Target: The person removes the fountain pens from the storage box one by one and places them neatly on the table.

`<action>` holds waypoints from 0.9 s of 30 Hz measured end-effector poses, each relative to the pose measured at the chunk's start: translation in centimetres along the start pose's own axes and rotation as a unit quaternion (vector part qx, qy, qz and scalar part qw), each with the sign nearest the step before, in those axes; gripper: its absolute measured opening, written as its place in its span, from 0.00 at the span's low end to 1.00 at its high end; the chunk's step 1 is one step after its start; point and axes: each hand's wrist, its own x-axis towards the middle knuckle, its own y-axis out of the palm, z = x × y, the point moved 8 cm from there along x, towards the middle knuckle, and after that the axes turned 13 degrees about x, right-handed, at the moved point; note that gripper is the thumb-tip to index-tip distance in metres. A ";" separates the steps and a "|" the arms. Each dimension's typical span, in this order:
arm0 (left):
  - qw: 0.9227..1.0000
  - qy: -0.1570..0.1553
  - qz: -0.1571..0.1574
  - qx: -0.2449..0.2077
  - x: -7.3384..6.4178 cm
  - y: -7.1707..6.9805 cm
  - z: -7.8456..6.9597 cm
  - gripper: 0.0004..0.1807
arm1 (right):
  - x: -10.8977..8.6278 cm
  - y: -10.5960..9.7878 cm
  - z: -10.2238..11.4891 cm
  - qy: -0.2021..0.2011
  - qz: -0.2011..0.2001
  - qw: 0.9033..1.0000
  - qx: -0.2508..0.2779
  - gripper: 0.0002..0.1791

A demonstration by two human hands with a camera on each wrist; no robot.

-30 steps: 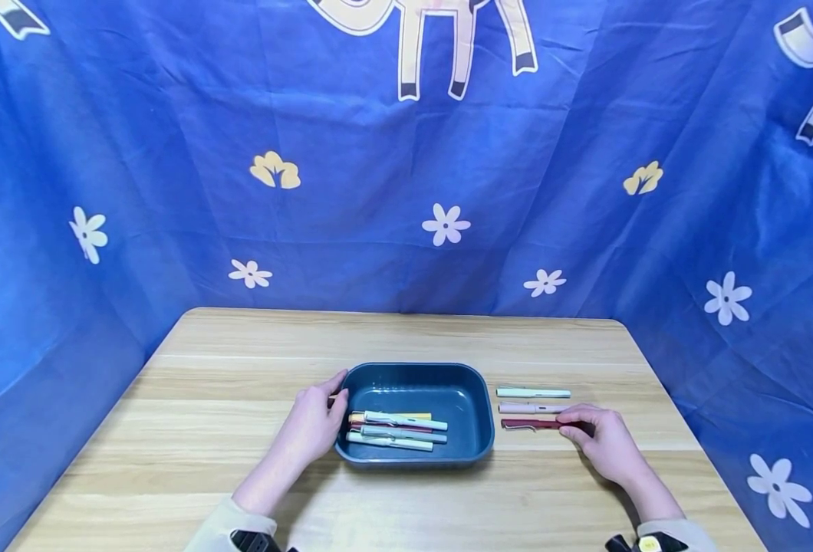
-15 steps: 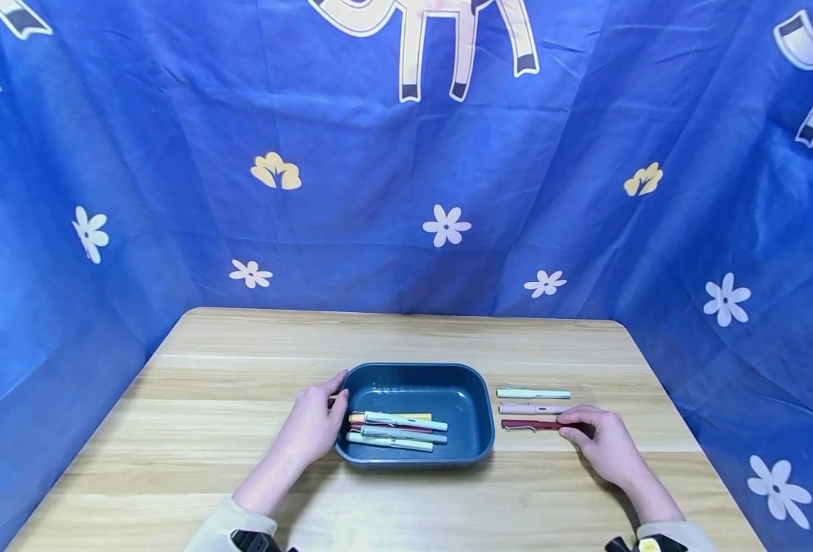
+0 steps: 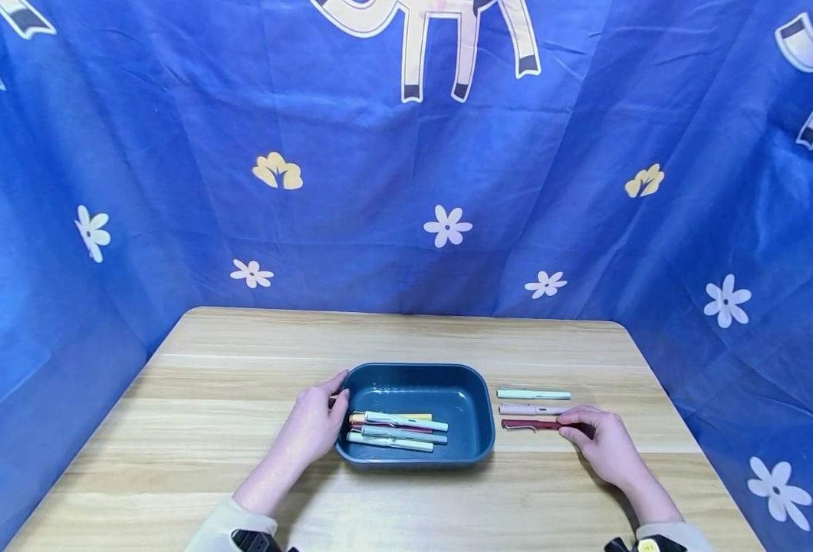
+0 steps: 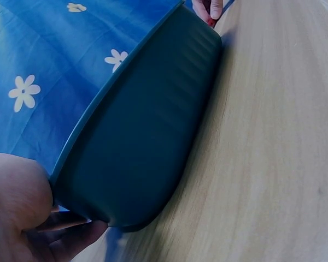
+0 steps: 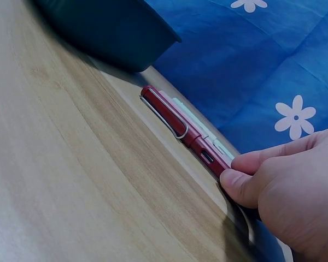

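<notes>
My left hand (image 3: 317,420) grips the left end of a dark teal plastic box (image 3: 416,463), thumb at the rim and fingers against the outer wall (image 4: 131,125). Inside the box, several pens (image 3: 399,433) lie crosswise toward its left front. On the table to the right, my right hand (image 3: 603,441) pinches the rear end of a dark red pen (image 3: 531,424) between thumb and fingers. The pen's cap and wire clip (image 5: 167,115) point toward the box. Just behind it are a pale lilac pen (image 3: 527,409) and a pale mint pen (image 3: 534,394), roughly parallel.
The light wooden table (image 3: 255,360) carries the box near its middle. A blue cloth (image 3: 351,253) with printed flowers hangs behind the table and along both sides.
</notes>
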 end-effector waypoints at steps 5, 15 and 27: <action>1.000 -0.001 0.000 -0.001 0.0 0.0 0.0 0.26 | 0.0 -0.1 0.2 -0.007 -0.001 1.000 0.005 0.13; 1.000 0.001 -0.002 -0.005 0.0 0.2 0.1 0.26 | 0.1 -0.8 0.7 0.009 -0.007 1.000 0.028 0.11; 1.000 -0.001 0.001 0.000 0.0 0.1 0.1 0.26 | 1.3 -0.7 3.9 -0.007 -0.022 0.997 0.071 0.10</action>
